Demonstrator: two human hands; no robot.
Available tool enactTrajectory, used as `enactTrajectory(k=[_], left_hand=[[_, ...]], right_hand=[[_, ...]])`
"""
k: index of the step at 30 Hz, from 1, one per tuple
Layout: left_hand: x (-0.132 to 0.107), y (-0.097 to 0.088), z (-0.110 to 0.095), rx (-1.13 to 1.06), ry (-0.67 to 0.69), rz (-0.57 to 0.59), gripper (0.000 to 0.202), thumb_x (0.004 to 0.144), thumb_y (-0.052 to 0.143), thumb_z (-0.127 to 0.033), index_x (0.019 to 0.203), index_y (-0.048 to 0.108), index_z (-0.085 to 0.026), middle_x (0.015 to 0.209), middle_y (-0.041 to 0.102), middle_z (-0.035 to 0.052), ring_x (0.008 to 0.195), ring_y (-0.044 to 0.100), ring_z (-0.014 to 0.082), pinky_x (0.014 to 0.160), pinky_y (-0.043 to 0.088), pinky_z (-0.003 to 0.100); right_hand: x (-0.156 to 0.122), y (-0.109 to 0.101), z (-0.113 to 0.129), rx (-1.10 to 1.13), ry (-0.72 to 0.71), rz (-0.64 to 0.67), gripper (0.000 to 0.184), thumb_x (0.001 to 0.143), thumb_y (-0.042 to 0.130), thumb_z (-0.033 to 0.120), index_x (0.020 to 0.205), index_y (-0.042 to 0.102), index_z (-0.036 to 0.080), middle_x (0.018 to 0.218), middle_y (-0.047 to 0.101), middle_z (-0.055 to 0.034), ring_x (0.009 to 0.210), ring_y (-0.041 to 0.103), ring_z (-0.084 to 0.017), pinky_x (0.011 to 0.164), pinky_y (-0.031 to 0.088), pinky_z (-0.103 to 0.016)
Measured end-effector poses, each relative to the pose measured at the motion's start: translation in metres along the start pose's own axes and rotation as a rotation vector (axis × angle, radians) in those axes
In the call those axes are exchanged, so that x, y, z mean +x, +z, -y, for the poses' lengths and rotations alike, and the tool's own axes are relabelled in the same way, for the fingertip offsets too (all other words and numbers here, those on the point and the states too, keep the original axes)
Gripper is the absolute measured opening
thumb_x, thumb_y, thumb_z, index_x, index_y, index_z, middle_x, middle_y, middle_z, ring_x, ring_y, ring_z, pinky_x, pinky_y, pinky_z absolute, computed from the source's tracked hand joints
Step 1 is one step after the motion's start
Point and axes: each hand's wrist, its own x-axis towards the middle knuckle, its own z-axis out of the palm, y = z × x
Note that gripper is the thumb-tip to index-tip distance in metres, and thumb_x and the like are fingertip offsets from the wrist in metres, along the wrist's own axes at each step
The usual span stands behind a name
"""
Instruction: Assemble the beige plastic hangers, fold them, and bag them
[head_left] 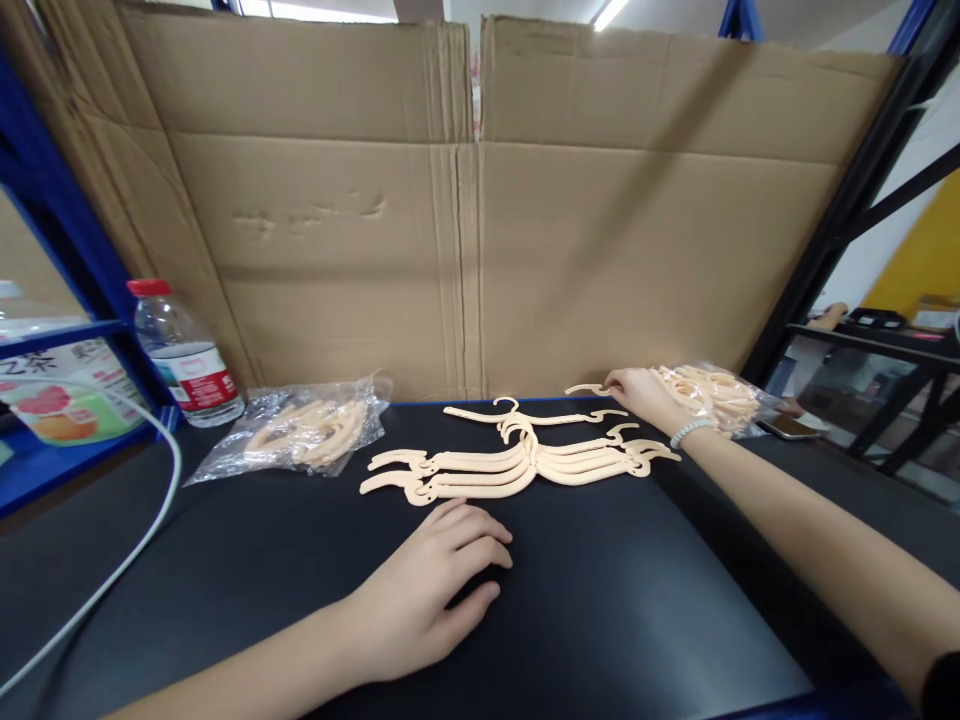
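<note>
Several beige folding clothes hangers (480,478) lie stacked on the dark table, their hooks bunched in the middle. Just behind them is one more hanger (480,413), with a curved end piece on its right side only. My left hand (457,575) rests on the tabletop in front of the stack, fingers apart and holding nothing. At the back right, my right hand (637,388) has its fingertips closed on a small curved hanger piece (583,389). The right wrist is beside a clear bag of beige hanger parts (724,392).
A second clear bag of beige parts (307,432) lies at the left, near a red-capped bottle (193,375). A white cable (161,510) runs along the left side. A phone (787,427) lies at the right. Cardboard (337,250) walls off the back edge.
</note>
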Motion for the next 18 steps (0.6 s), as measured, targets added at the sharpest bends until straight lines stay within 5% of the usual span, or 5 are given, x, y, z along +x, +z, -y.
enactTrajectory(k=[5,9,14,18], left_hand=[[-0.001,0.003,-0.003,-0.142,-0.075,-0.069,0.026,0.089,0.051,-0.014,0.112,0.059,-0.024,0.116,0.064,0.0065,0.110,0.059,0.0212,0.098,0.048,0.037],[0.001,0.012,-0.003,-0.420,-0.233,-0.206,0.030,0.091,0.054,-0.026,0.121,0.052,-0.024,0.110,0.066,0.0060,0.099,0.065,0.0196,0.089,0.054,0.035],[0.006,0.016,-0.004,-0.789,-0.401,-0.381,0.028,0.091,0.057,-0.045,0.099,0.055,-0.019,0.089,0.064,0.0035,0.072,0.063,0.0143,0.066,0.055,0.029],[0.006,0.013,-0.006,-0.894,-0.500,-0.493,0.035,0.087,0.062,-0.050,0.077,0.049,-0.018,0.068,0.058,-0.0023,0.058,0.056,0.0110,0.056,0.048,0.024]], right_hand=[[-0.011,-0.010,0.032,0.243,-0.020,-0.205,0.020,0.086,0.049,0.010,0.092,0.067,0.015,0.092,0.073,-0.0108,0.085,0.068,-0.023,0.078,0.051,-0.033],[-0.044,-0.021,0.096,0.477,-0.116,-0.220,0.011,0.088,0.054,0.021,0.091,0.064,0.017,0.089,0.072,-0.0059,0.080,0.069,-0.017,0.070,0.055,-0.027],[-0.107,-0.031,0.180,1.115,-0.320,0.072,0.002,0.081,0.062,0.017,0.080,0.063,0.019,0.078,0.069,-0.0015,0.072,0.067,-0.016,0.063,0.055,-0.026],[-0.123,-0.031,0.205,1.321,-0.300,0.268,0.003,0.082,0.062,0.017,0.079,0.061,0.018,0.074,0.068,-0.0001,0.068,0.068,-0.015,0.064,0.056,-0.027]])
